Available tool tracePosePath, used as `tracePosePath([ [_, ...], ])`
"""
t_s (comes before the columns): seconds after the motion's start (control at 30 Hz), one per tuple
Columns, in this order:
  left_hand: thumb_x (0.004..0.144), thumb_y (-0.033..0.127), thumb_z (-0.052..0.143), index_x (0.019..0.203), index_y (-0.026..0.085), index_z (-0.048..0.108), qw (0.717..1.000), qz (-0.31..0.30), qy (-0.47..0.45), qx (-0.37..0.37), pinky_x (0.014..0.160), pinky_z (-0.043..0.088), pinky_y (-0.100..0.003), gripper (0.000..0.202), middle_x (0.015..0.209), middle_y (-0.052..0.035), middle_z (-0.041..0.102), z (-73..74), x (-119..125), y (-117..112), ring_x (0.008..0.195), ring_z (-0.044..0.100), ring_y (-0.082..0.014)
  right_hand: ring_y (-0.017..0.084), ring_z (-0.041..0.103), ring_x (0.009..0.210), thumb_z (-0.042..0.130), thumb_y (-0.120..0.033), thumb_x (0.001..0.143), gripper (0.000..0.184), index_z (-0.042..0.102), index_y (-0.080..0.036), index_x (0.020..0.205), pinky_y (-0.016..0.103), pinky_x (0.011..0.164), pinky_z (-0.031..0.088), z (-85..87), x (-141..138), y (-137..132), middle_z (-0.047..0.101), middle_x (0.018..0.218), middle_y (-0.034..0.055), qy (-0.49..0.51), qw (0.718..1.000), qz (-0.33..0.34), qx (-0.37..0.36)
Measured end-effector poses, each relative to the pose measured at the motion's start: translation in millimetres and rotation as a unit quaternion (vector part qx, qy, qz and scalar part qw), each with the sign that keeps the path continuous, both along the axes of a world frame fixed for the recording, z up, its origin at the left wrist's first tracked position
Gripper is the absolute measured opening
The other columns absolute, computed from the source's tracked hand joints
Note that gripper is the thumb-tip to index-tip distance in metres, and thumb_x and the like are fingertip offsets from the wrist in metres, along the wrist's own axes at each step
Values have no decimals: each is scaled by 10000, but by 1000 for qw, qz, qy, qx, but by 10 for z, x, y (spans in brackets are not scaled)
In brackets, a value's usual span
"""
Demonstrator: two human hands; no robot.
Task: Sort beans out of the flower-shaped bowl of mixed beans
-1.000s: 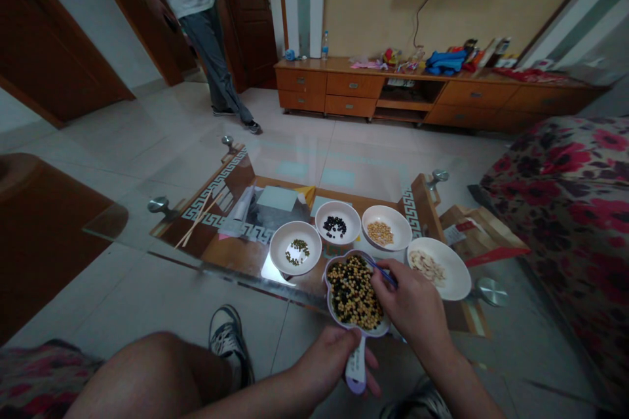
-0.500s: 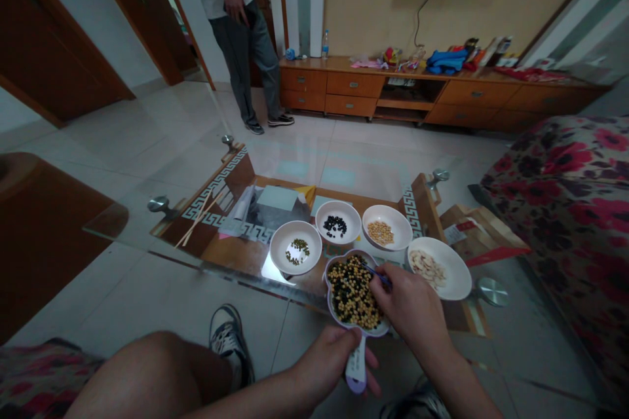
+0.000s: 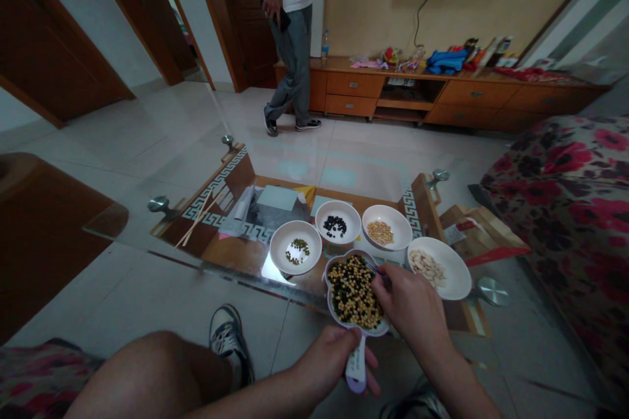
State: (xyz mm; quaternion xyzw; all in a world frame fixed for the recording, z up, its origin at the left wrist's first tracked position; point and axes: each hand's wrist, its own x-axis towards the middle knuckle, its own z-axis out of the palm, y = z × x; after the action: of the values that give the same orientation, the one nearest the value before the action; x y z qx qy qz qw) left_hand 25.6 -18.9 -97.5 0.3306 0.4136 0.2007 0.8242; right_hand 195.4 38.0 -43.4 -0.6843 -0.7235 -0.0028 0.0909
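Observation:
My left hand (image 3: 331, 357) grips the handle of a flower-shaped, purple-rimmed bowl (image 3: 326, 281) at the table's near edge. Yellow, black and green beans lie mixed in this bowl. My right hand (image 3: 410, 301) pinches thin bluish tweezers (image 3: 372, 268), their tips over the beans near the far right rim. Beyond stand four white bowls: one with green beans (image 3: 297, 251), one with black beans (image 3: 335, 226), one with yellow beans (image 3: 381, 232) and, at the right, one with flat pale seeds (image 3: 426, 265).
The glass table (image 3: 236, 272) has metal knobs at its corners. Wooden chopsticks (image 3: 199, 221) lie at the left. A paper bag (image 3: 484, 232) stands to the right, beside a flowered sofa cover (image 3: 565, 163). A person (image 3: 292, 39) walks before the TV cabinet (image 3: 351, 95).
The person in the background has stepped to the right. My right hand and the tweezers have shifted very slightly; the left hand and the bowls stay in place.

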Motion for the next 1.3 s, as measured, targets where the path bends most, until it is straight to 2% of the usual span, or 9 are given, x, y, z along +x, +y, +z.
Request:
tracePosePath([
  [0.5, 780, 829, 416, 822, 119, 664, 1000, -10, 9, 3, 590, 426, -284, 754, 632, -87, 676, 17, 3, 9, 537, 584, -170, 194, 638, 614, 519, -236, 908, 211, 646, -224, 740, 323, 597, 272, 3, 6, -10, 722, 688, 29, -12, 1000, 17, 13],
  [0.87, 791, 823, 408, 837, 106, 672, 1000, -11, 18, 6, 614, 449, -306, 765, 663, -104, 684, 38, -9, 6, 547, 593, -180, 185, 631, 621, 528, -218, 922, 208, 656, -223, 758, 309, 607, 283, -6, 11, -13, 734, 729, 22, 0, 1000, 25, 5],
  [1.13, 785, 820, 412, 846, 89, 679, 1000, -9, 12, 6, 624, 450, -315, 780, 679, -125, 692, 3, -1, 0, 544, 581, -180, 188, 622, 609, 506, -231, 927, 223, 662, -219, 768, 317, 616, 282, -20, 13, -14, 729, 713, 26, 8, 999, 30, 26],
  [1.3, 778, 827, 419, 847, 103, 673, 1000, -11, 11, 3, 620, 445, -310, 771, 669, -107, 690, 31, -12, 5, 540, 580, -176, 185, 628, 607, 499, -232, 923, 238, 655, -224, 743, 317, 610, 287, -8, 7, -12, 723, 693, 21, 17, 999, 27, 21],
])
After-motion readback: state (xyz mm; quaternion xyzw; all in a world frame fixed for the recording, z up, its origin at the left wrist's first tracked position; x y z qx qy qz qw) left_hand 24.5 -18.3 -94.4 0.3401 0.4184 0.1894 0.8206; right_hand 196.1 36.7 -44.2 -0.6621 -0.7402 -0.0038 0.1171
